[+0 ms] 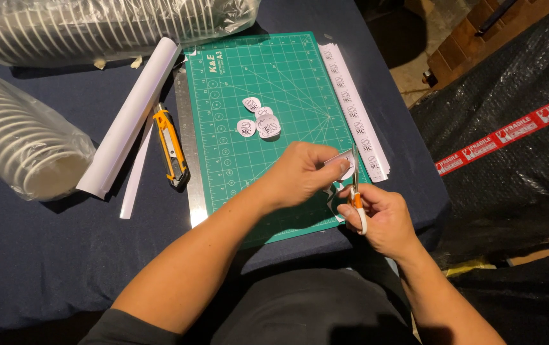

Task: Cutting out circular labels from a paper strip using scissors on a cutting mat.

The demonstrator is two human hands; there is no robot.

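Observation:
My left hand [300,172] pinches a small white printed paper piece [341,163] above the near right corner of a green cutting mat [255,70]. My right hand [380,217] grips a pair of orange-handled scissors [356,191], whose blades point up into that paper. Several small round white cut-outs [258,121] lie together in the middle of the mat. A long white strip of printed labels [354,108] runs along the mat's right edge.
An orange utility knife [171,147] and a steel ruler [188,160] lie left of the mat, beside a rolled white sheet [130,118]. Two plastic-wrapped stacks of white cups [25,137] sit at the left and back. A dark bubble-wrapped bulk with red tape [510,128] stands at the right.

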